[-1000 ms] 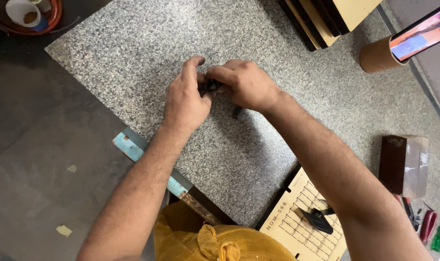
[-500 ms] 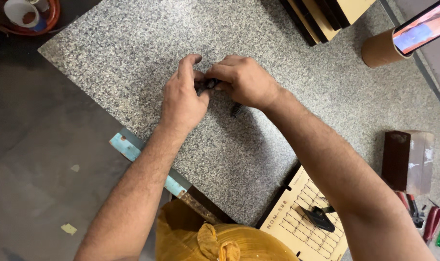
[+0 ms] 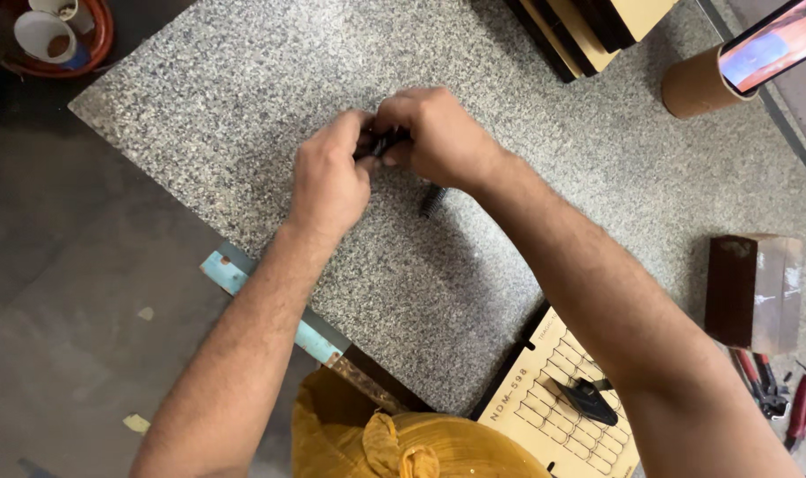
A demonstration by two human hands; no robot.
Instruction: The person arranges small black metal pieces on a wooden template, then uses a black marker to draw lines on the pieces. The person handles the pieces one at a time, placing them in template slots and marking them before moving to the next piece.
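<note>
Pinching together over the middle of the speckled grey desk [image 3: 199, 106], the two hands meet around a small black part [image 3: 383, 142]. The left hand [image 3: 330, 181] has its fingers curled in and closed on the near side of that part; the right hand [image 3: 438, 137] is closed on it from the far side, thumb and fingertips pressed against it. Only a sliver of the black part shows between the fingers, so its shape cannot be told.

Just beside the right hand's wrist, toward the near edge of the desk, a short black ribbed piece [image 3: 431, 200] lies loose on the stone, apart from both hands.

At the near right edge a tan card marked with a grid of outlines [image 3: 554, 389] carries another black piece [image 3: 587, 400]. It seems a template on which parts are laid; most of its outlines look bare, though the right forearm covers some of it.

As a judgement, the work looks to be in its early or middle stretch: one part is being fitted or worked in the hands, one piece waits loose on the desk, and one sits on the card.

Toward the right edge stands a dark brown block [image 3: 753, 292], with red-handled tools [image 3: 797, 403] nearer the corner. A cardboard tube [image 3: 691, 87] stands near the far right corner, beside stacked boards [image 3: 589, 26].
</note>
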